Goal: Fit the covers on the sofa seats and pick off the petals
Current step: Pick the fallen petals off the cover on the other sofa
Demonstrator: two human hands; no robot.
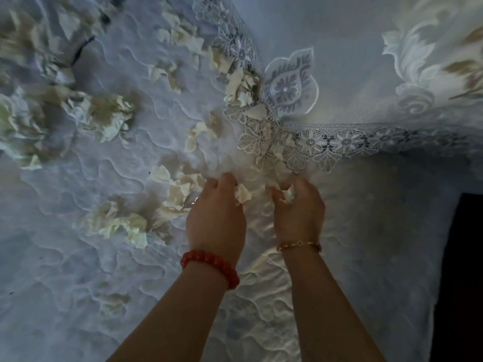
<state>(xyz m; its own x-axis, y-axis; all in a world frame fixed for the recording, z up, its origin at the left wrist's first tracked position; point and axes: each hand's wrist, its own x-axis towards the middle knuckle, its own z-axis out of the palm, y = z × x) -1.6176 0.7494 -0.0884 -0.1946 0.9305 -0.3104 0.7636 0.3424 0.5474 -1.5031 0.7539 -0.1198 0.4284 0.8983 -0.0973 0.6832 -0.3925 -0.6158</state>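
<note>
Both hands low on quilted seat cover (78, 283): left hand (215, 218) curled round a cream petal (242, 195), right hand (298, 207) curled round another; loose petals (180, 194) scattered left of them, lace-edged cover (339, 145) just beyond fingertips

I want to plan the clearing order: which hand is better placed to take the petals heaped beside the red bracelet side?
The left hand. That petal heap lies right beside its knuckles, while the right hand sits on the far side, nearer the lace trim. Both hands already pinch petals, so the left may need emptying first.
</note>
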